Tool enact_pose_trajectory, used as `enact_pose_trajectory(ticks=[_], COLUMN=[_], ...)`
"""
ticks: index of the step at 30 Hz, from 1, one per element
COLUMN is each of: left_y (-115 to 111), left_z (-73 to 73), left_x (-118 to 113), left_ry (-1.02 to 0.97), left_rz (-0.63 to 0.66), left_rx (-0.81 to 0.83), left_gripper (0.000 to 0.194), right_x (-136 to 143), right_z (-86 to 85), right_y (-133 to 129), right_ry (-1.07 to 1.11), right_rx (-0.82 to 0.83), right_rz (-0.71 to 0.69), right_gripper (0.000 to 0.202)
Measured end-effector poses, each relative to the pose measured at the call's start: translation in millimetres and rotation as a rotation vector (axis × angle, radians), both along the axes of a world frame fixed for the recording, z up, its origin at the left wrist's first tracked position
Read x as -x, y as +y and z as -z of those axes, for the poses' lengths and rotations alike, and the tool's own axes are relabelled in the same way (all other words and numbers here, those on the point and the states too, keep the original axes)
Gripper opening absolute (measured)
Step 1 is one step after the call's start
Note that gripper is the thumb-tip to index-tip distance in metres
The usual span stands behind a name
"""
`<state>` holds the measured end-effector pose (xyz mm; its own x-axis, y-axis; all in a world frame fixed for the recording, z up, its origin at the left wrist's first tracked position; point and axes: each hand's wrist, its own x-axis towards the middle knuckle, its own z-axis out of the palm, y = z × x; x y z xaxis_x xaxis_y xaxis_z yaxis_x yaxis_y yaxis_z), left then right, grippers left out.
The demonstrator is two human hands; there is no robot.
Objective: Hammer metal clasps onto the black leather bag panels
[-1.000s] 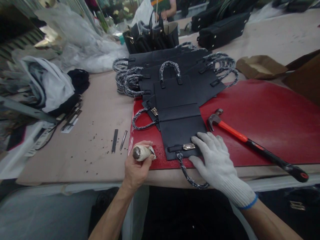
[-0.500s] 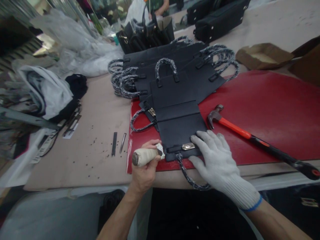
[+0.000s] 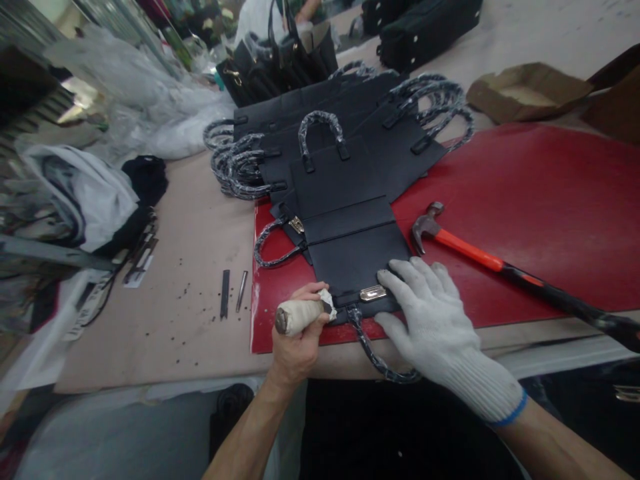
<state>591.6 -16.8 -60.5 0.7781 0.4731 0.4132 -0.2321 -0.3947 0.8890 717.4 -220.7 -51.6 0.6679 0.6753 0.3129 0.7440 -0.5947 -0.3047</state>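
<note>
A black leather panel [image 3: 355, 250] lies on a red mat [image 3: 530, 200], its wrapped handle [image 3: 377, 360] hanging over the near edge. My left hand [image 3: 300, 343], bare, is closed around a tool wrapped in whitish tape [image 3: 300, 316], whose dark end is at the panel's lower left corner. In a white glove, my right hand [image 3: 440, 317] lies with spread fingers on the panel's lower right part, beside a shiny metal plate [image 3: 373, 293]. Right of the panel rests a claw hammer [image 3: 470, 249] with an orange and black handle.
More black panels [image 3: 350, 113] with wrapped handles are stacked behind. Two thin tools [image 3: 225, 293] lie at the left among small dark bits. Farther back are black bags [image 3: 280, 70], a brown box [image 3: 530, 90], plastic wrap [image 3: 185, 127] and part of a person.
My left hand has moved slightly right with the wrapped tool, whose dark end is now over the panel's corner. The right hand stays on the panel. The view has shifted a little.
</note>
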Motion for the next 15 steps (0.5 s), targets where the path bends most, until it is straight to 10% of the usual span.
enact_pose_trajectory(ticks=[15], left_y=[-5.9], left_z=[2.8], left_x=[-1.7], left_ry=[-0.018], left_rz=[-0.040], left_rx=[-0.103], left_gripper=[0.015], right_x=[-0.2], right_z=[0.7], right_y=[-1.2], right_ry=[0.001], right_rx=[-0.016], right_rz=[0.003], right_gripper=[0.053])
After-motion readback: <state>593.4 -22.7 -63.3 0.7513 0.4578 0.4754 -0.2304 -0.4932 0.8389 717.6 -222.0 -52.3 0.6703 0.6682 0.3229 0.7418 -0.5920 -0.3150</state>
